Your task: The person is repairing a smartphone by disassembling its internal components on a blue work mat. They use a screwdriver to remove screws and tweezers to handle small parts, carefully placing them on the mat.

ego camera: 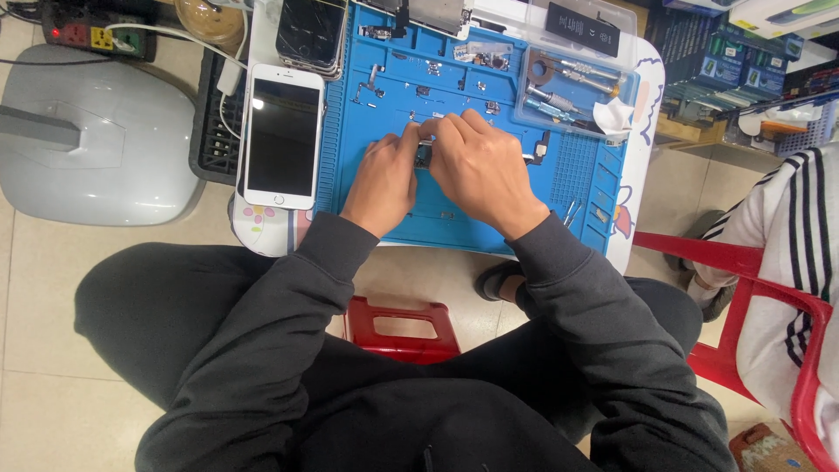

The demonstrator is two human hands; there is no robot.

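My left hand [382, 179] and my right hand [479, 166] meet over the middle of a blue repair mat [524, 188]. Together they pinch a small dark phone part [424, 156] that shows between the fingertips; most of it is hidden by my fingers. Small screws and metal bits [428, 68] lie scattered on the mat beyond my hands. A white smartphone [280, 135] with a dark screen lies face up just left of the mat, close to my left hand.
A clear tray of tools [568, 87] sits at the mat's far right. A stack of phones [310, 35] and a power strip [96, 31] lie behind. A grey case [96, 140] is at the left. A red stool [398, 328] stands below; another person in a striped sleeve [786, 227] sits to the right.
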